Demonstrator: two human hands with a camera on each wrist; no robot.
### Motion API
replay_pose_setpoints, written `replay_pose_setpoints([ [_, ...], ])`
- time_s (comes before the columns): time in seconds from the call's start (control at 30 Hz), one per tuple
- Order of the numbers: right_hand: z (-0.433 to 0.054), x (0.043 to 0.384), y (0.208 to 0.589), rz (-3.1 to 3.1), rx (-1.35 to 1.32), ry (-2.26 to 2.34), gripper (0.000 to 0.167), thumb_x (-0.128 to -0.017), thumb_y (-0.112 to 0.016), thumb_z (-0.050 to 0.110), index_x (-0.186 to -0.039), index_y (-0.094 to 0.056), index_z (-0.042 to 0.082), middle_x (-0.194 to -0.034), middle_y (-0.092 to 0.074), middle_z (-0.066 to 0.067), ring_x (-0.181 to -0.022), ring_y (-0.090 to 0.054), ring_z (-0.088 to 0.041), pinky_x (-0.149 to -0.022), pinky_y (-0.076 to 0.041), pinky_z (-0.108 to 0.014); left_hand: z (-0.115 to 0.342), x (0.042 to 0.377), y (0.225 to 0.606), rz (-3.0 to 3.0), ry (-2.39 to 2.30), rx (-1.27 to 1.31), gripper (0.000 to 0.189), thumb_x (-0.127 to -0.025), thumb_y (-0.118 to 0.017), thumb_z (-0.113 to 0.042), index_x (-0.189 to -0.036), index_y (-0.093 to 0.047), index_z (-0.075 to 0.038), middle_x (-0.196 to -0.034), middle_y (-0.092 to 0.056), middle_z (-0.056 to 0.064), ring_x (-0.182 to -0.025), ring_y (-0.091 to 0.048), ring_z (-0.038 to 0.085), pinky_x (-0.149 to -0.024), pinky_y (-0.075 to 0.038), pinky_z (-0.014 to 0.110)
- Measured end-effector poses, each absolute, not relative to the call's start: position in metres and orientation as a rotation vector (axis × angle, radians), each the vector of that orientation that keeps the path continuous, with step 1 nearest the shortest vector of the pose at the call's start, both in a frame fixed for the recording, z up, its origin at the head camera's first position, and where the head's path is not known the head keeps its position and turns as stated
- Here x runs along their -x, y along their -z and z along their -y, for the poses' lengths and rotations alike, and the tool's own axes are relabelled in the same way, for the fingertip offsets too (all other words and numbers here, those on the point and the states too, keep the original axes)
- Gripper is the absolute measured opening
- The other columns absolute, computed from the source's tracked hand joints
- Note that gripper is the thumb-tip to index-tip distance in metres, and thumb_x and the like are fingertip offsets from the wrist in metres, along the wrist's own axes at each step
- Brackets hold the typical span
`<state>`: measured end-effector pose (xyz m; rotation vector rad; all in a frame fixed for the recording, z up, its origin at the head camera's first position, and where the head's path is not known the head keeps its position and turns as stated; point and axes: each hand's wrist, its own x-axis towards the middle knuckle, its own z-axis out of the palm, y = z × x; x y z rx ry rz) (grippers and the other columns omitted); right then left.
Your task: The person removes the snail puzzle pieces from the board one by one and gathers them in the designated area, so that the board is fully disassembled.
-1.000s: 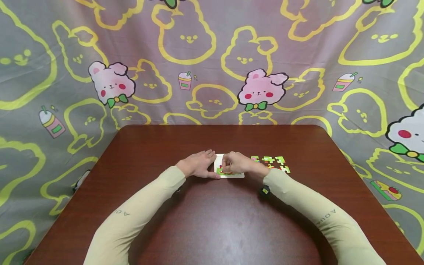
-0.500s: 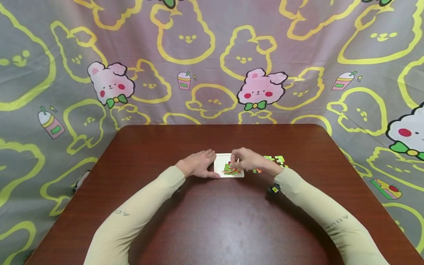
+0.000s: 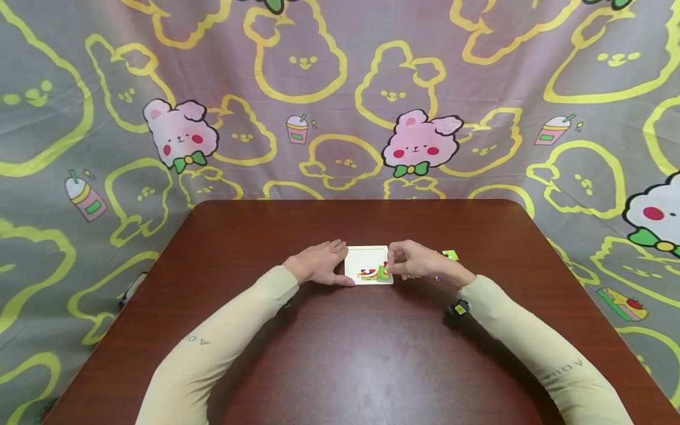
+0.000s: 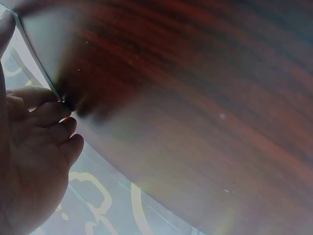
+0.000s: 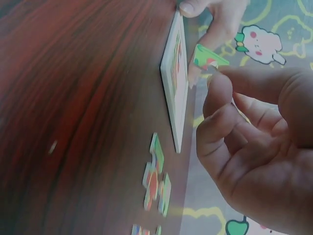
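A white puzzle tray (image 3: 362, 257) lies on the table, with red, white and green puzzle pieces (image 3: 368, 274) in its near part. My left hand (image 3: 317, 264) rests along the tray's left edge, fingers extended and thumb by the near left corner. In the left wrist view the fingertips meet the tray's rim. At the tray's right edge, my right hand (image 3: 415, 260) pinches a green puzzle piece (image 5: 203, 56) between thumb and forefinger. The right wrist view shows this piece raised above the tray.
Loose puzzle pieces (image 5: 154, 174) lie on the table right of the tray, partly hidden by my right hand and forearm in the head view. The brown table (image 3: 340, 354) extends around them. A patterned curtain (image 3: 340, 106) hangs behind and at the sides.
My right hand has moved rightward across the tray to its right edge, with the green puzzle piece, uncovering the tray's middle. My left hand has stayed in place.
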<state>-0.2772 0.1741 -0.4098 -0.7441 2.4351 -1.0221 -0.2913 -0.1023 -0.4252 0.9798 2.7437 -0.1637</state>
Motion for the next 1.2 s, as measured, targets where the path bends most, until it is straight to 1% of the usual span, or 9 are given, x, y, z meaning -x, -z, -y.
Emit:
replay_pose_setpoints([
  [0.2, -0.188, 0.276, 0.409, -2.419, 0.749, 1.036, 0.013, -0.091, -0.068, 0.011, -0.095, -0.057, 0.007, -0.078, -0.065, -0.011, -0.057, -0.059, -0.022, -0.046, -0.047, -0.029, 0.100, 0.292, 0.425, -2.733, 0.178, -0.966, 0.105, -0.084, -0.042, -0.081, -0.155, -0.026, -0.006, -0.163, -0.022, 0.012, -0.153, -0.018, 0.025, -0.124, -0.022, 0.037],
  [0.33, -0.197, 0.275, 0.409, -2.407, 0.768, 1.042, 0.014, -0.092, -0.066, 0.009, -0.100, -0.056, 0.005, -0.080, -0.065, -0.014, -0.057, -0.059, -0.023, -0.047, -0.050, -0.034, 0.099, 0.293, 0.425, -2.733, 0.183, -0.976, 0.105, -0.085, -0.042, -0.081, -0.155, -0.025, -0.006, -0.163, -0.022, 0.013, -0.153, -0.018, 0.025, -0.124, -0.022, 0.037],
  [0.43, -0.204, 0.275, 0.408, -2.413, 0.767, 1.022, 0.013, -0.093, -0.065, 0.008, -0.102, -0.056, 0.007, -0.080, -0.065, -0.014, -0.057, -0.060, -0.024, -0.046, -0.051, -0.038, 0.099, 0.293, 0.425, -2.739, 0.167, -0.986, 0.104, -0.085, -0.043, -0.080, -0.155, -0.026, -0.005, -0.163, -0.023, 0.013, -0.153, -0.019, 0.026, -0.124, -0.022, 0.037],
  [0.5, -0.208, 0.274, 0.408, -2.405, 0.769, 1.002, 0.013, -0.093, -0.065, 0.008, -0.104, -0.058, 0.008, -0.080, -0.066, -0.015, -0.056, -0.060, -0.023, -0.045, -0.050, -0.038, 0.100, 0.292, 0.424, -2.741, 0.164, -0.986, 0.103, -0.085, -0.044, -0.079, -0.155, -0.027, -0.005, -0.163, -0.023, 0.014, -0.152, -0.020, 0.026, -0.124, -0.022, 0.037],
  [0.6, -0.213, 0.274, 0.410, -2.386, 0.789, 0.967, 0.011, -0.094, -0.064, 0.009, -0.105, -0.061, 0.010, -0.081, -0.067, -0.013, -0.055, -0.059, -0.020, -0.045, -0.050, -0.034, 0.103, 0.291, 0.425, -2.745, 0.174, -0.984, 0.103, -0.085, -0.045, -0.079, -0.154, -0.028, -0.005, -0.162, -0.024, 0.014, -0.152, -0.020, 0.026, -0.124, -0.022, 0.038],
  [0.73, -0.220, 0.274, 0.414, -2.363, 0.805, 0.947, 0.009, -0.095, -0.062, 0.010, -0.104, -0.063, 0.011, -0.080, -0.066, -0.011, -0.053, -0.058, -0.016, -0.045, -0.051, -0.031, 0.105, 0.290, 0.426, -2.754, 0.151, -0.986, 0.103, -0.085, -0.046, -0.079, -0.154, -0.029, -0.004, -0.162, -0.025, 0.015, -0.152, -0.021, 0.027, -0.124, -0.023, 0.038],
  [0.83, -0.225, 0.273, 0.416, -2.337, 0.789, 0.957, 0.007, -0.095, -0.061, 0.010, -0.102, -0.063, 0.009, -0.077, -0.064, -0.011, -0.052, -0.057, -0.016, -0.045, -0.051, -0.032, 0.105, 0.290, 0.426, -2.757, 0.136, -0.997, 0.103, -0.084, -0.047, -0.079, -0.154, -0.030, -0.004, -0.162, -0.025, 0.015, -0.152, -0.021, 0.027, -0.124, -0.023, 0.038],
  [0.97, -0.228, 0.271, 0.419, -2.322, 0.779, 0.954, 0.006, -0.094, -0.063, 0.011, -0.098, -0.062, 0.006, -0.074, -0.064, -0.013, -0.050, -0.056, -0.016, -0.044, -0.049, -0.030, 0.104, 0.291, 0.426, -2.756, 0.144, -1.006, 0.103, -0.084, -0.046, -0.079, -0.154, -0.030, -0.005, -0.162, -0.026, 0.015, -0.152, -0.022, 0.027, -0.124, -0.023, 0.038],
  [1.2, -0.230, 0.268, 0.419, -2.339, 0.753, 0.898, 0.006, -0.091, -0.066, 0.007, -0.092, -0.062, 0.003, -0.072, -0.065, -0.009, -0.050, -0.056, -0.014, -0.044, -0.050, -0.028, 0.104, 0.290, 0.424, -2.754, 0.135, -1.009, 0.102, -0.085, -0.047, -0.078, -0.154, -0.030, -0.004, -0.161, -0.026, 0.016, -0.152, -0.022, 0.027, -0.124, -0.023, 0.038],
])
